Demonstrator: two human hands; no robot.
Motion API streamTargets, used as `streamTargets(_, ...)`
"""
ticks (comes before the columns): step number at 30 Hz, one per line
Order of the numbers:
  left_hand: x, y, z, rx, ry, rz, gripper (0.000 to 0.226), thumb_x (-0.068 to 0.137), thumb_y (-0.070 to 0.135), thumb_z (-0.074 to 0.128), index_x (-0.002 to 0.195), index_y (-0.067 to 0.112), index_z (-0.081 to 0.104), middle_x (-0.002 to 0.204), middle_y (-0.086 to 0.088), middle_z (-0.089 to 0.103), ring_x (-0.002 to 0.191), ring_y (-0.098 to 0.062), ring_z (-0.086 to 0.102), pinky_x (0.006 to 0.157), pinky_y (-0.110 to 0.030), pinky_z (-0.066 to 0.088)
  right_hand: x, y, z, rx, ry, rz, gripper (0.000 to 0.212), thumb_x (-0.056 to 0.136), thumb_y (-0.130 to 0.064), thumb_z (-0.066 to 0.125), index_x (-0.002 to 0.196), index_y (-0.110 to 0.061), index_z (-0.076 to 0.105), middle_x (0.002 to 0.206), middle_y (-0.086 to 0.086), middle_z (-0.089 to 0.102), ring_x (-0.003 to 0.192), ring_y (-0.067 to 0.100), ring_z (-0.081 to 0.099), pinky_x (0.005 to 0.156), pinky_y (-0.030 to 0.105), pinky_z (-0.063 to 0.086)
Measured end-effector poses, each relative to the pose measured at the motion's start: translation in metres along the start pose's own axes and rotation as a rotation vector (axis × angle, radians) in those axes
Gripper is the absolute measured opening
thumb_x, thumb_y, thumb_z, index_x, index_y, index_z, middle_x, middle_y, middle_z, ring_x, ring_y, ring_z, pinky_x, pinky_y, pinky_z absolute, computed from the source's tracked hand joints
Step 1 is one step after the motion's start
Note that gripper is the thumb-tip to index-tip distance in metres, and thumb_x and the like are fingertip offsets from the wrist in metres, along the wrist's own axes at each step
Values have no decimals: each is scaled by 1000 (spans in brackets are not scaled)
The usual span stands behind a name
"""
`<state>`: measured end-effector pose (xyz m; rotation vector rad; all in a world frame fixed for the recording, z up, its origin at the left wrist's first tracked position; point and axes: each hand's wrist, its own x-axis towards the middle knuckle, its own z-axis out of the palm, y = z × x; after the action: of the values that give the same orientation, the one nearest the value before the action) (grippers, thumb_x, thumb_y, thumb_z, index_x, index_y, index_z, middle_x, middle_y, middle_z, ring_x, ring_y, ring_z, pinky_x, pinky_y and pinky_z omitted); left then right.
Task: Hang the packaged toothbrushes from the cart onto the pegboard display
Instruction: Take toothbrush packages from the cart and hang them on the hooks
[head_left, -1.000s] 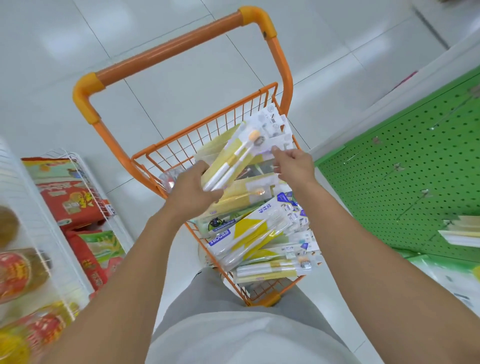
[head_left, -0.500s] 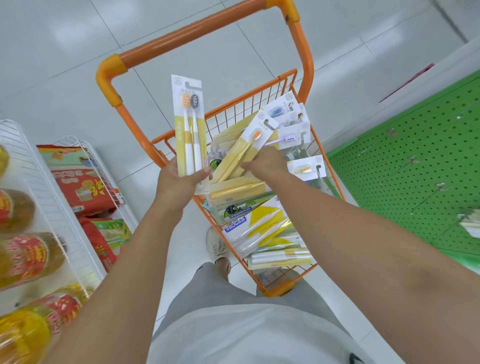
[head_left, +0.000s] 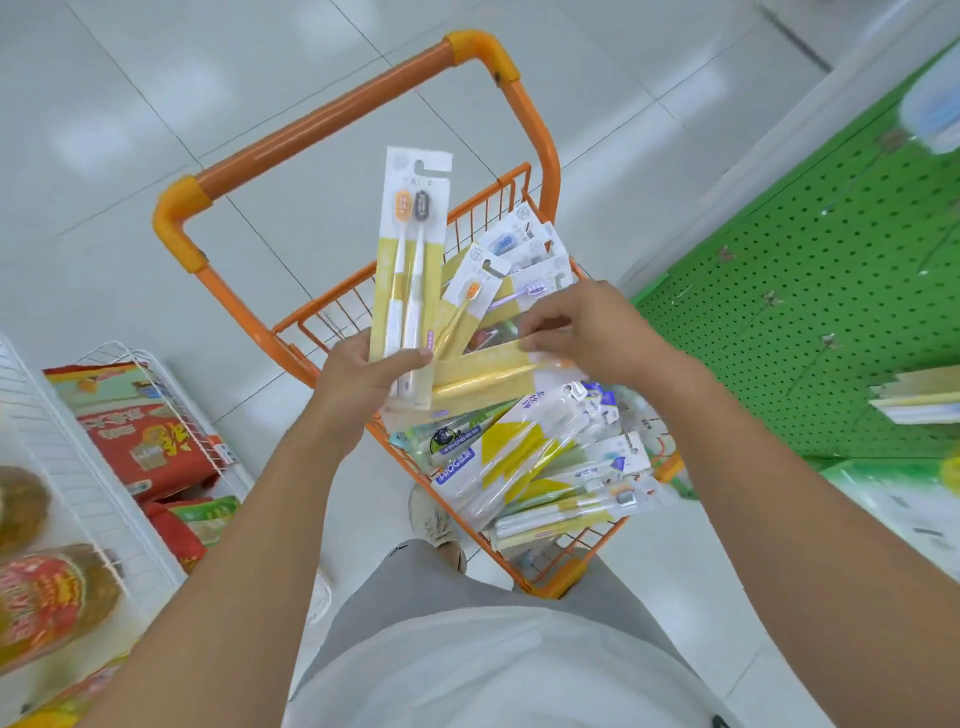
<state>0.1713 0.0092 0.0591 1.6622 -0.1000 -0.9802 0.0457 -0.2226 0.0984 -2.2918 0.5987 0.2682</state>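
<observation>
An orange wire cart stands in front of me, piled with several packaged toothbrushes. My left hand grips the bottom of a yellow two-brush pack and holds it upright above the cart's left side. Fingers of my right hand pinch the end of another yellow pack that lies across the top of the pile. A green pegboard with metal hooks runs along the right. A few packs hang on it at the right edge.
White wire shelves on the left hold red snack bags and bottles. A white ledge borders the pegboard's far side. My foot shows on the white tiled floor beside the cart.
My left hand lifted the two-brush pack out of the pile and stood it upright. My right hand moved across the pile and took hold of a second yellow pack.
</observation>
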Motion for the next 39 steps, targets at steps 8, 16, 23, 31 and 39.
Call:
streamTargets(8,-8,43,104,211,-674,-37,48,81,15,76,116,43,62,111,17,74,107,-10,70,81,-23,55,-95,43,-74,292,148,212,12,74,-10,89,81,-6,80,56,-6,67,46,-1,52,48,13,39)
streamTargets(16,-59,45,219,549,-875,24,25,89,21,74,114,26,69,102,14,77,104,-11,70,92,-14,50,-192,120,-99,314,420,320,25,69,-13,92,88,-16,76,88,3,73,76,9,64,73,29,52)
streamTargets(23,-102,-6,348,727,-881,223,46,75,20,88,115,30,66,104,9,74,93,-5,68,81,-23,54,-284,212,-97,927,807,584,61,76,-49,84,122,-21,55,111,-18,57,100,7,58,87,26,48)
streamTargets(31,-162,-33,459,718,-827,133,41,78,20,86,113,30,68,97,13,75,84,1,69,66,-11,50,-353,305,-129,1038,878,572,51,56,-47,94,79,-14,63,74,2,60,64,18,55,65,30,42)
streamTargets(39,-148,-33,445,474,-848,-221,62,61,25,90,118,14,70,104,-12,74,89,-21,71,73,-31,56,-339,314,-154,1272,872,445,45,79,-33,86,114,-13,65,107,4,76,89,12,70,69,26,53)
